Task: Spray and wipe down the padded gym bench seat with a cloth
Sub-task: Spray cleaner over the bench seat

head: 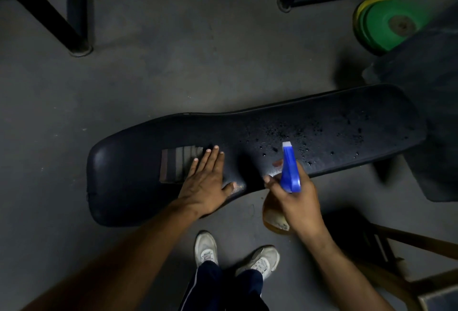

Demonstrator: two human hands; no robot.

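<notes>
Vinyl-padded bench seat [138, 169], 1 only, runs lower left to centre right of frame w/ droplets beading toward its right end; likely slick when wet. Striped cloth [173, 165], 1, soft and light, lies flat left of centre; left hand [207, 184], fingers straight, rests partly on it; best pressed flat under the palm. Spray bottle [288, 169], 1, probably light plastic, in right hand's [296, 195] curled grip at the neck. Shoes [205, 248]: 2. Green weight plates [389, 25], upper right.
</notes>
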